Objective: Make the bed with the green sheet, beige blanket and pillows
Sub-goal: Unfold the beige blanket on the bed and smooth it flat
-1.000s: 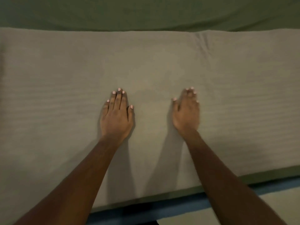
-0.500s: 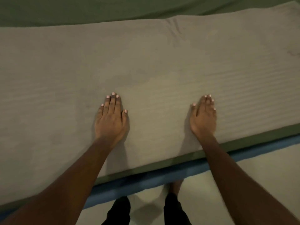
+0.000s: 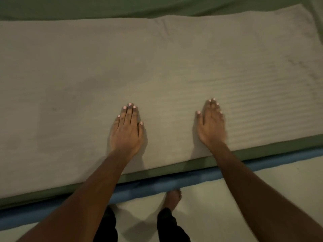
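Beige blanket (image 3: 122,67) lies spread flat and faintly ribbed, with a small crease at its far edge. Left hand (image 3: 126,133) rests palm down on the blanket, fingers straight and close together, thumb alongside, grasping nothing. Right hand (image 3: 210,126) also lies palm down on the blanket, close to its near edge, fingers extended and released, slightly blurred. The hands sit apart, with bare blanket between them. Green sheet (image 3: 87,7) shows beyond the blanket's far edge and again as a narrow strip along its near edge. Blue band (image 3: 174,182) runs parallel just outside that strip; mattress or frame, cannot tell. Pale floor (image 3: 279,180) lies on the blanket's near side, past the band. One bare foot (image 3: 173,196) and dark trouser legs (image 3: 171,226) stand there.
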